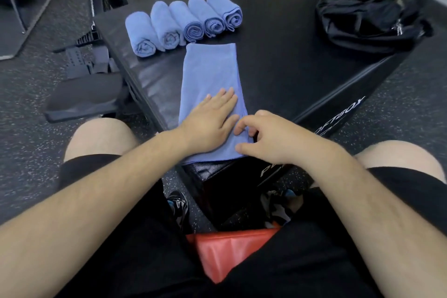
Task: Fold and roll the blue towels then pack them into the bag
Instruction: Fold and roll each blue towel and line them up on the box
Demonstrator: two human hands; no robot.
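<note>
1. Flat-fingered, the left grip [212, 116] presses the folded towel [210, 72] at frame centre.
2. Curled fingers of the right grip [271, 138] pinch that towel's near edge.
3. Five rolled towels [183, 22] line the bench [278, 68] just above; the bag [367, 7] sits upper right.

Both bare forearms reach forward and converge, the 2 hands almost touching. The left hand [212, 116] lies palm down, its 4 fingers straight and close together and the thumb spread aside, pressing flat on the towel [210, 68]. The right hand [268, 135] is knuckles up with curled fingers, pinching the towel's near edge between thumb and fingertips.
</note>
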